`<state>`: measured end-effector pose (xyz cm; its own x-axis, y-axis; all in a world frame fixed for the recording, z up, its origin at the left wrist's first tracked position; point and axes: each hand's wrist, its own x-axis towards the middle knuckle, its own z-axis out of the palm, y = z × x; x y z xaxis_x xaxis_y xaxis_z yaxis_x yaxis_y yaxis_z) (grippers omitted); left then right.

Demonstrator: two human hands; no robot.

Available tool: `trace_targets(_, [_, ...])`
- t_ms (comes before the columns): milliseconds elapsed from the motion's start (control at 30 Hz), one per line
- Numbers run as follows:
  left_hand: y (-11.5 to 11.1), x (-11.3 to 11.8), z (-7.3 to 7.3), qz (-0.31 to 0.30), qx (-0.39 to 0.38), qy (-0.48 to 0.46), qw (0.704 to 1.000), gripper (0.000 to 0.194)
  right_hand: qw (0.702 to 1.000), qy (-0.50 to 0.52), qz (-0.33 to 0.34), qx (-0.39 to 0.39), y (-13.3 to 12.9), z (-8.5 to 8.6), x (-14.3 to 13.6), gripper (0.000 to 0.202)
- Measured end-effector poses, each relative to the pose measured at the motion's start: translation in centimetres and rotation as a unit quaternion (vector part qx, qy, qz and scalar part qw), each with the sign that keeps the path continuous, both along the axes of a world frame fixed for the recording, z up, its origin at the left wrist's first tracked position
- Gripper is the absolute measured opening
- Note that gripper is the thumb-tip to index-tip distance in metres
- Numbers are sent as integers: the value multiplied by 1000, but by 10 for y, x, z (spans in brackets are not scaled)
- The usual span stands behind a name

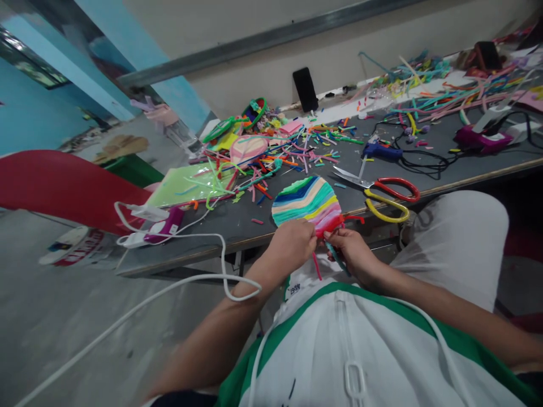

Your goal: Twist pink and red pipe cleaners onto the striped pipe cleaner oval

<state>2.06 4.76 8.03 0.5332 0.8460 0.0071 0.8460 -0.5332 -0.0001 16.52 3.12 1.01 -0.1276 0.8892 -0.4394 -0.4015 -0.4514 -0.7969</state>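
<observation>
A round disc [306, 203] covered with rows of coloured pipe cleaners, in green, navy, peach, teal, yellow, pink and red, is held at the table's front edge. My left hand [292, 243] is closed on its lower rim. At its lower right, my right hand [354, 254] pinches a teal pipe cleaner [336, 258] close to the red rows. A red pipe cleaner end [354, 218] sticks out to the right, and a pink one [317, 267] hangs below. Scissors [371, 192] with one red and one yellow handle lie open just beyond my right hand.
A blue glue gun [382, 151] with a black cord lies behind the scissors. Cut pipe cleaner pieces [305, 155] are heaped mid-table. A phone [305, 89] leans against the wall. A white cable [190, 278] runs past my left forearm; a red chair [63, 186] stands left.
</observation>
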Motion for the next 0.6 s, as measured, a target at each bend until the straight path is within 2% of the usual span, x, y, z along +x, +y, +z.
trace_targets(267, [1,3,-3,21,-14,-26,999,19,999,31,-10,-6,1,1,1,23])
trace_targets(400, [8,-10,0,25,-51,-138,989,21,999,34,24,-21,2,-3,3,24])
trace_targets(500, [8,-35,-2,105,-51,-281,953,22,998,46,36,-28,2,-3,3,23])
trace_targets(600, [-2,-60,-16,206,-108,-420,877,23,997,54,39,-39,2,-1,2,21])
